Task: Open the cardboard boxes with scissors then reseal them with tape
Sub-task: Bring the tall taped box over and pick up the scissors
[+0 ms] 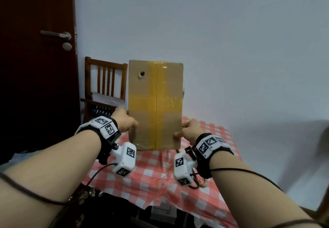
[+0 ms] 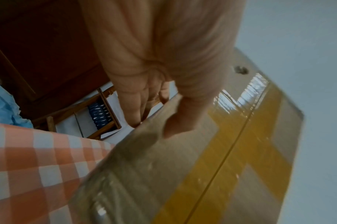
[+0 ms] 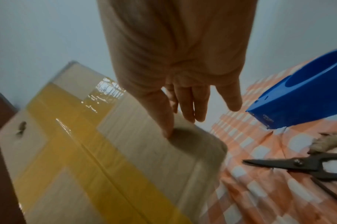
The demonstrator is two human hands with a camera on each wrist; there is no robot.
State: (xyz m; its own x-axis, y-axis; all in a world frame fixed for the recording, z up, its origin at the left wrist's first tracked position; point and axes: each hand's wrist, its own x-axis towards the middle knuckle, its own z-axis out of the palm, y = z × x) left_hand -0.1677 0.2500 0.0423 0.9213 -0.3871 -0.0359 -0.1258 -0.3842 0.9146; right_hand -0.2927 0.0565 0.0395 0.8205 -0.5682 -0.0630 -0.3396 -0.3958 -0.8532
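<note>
Two hands hold one tall brown cardboard box [image 1: 155,103] upright, its long axis vertical and its taped face turned toward the person. The left hand [image 1: 125,121] grips the box's lower left edge, thumb on the front face and the other fingers [image 2: 137,106] behind it. The right hand [image 1: 189,129] grips the lower right edge the same way, thumb pressed on the front and fingers [image 3: 190,104] reaching round the side. Yellow-tinted glossy tape runs down the centre seam from top to bottom, and a second band crosses it about halfway up, forming a cross. A small round hole is punched in the upper left of the face. The box's lower end seems to hover just above the counter's red-and-white checked cloth [image 1: 153,174], though the wrist cameras hide the gap. Right of the right fingers, black metal scissors [image 3: 298,165] lie flat on the cloth, with a blue plastic tape dispenser [image 3: 298,94] beyond them. Behind the left fingers stands a brown wooden slatted chair [image 1: 105,80].
</note>
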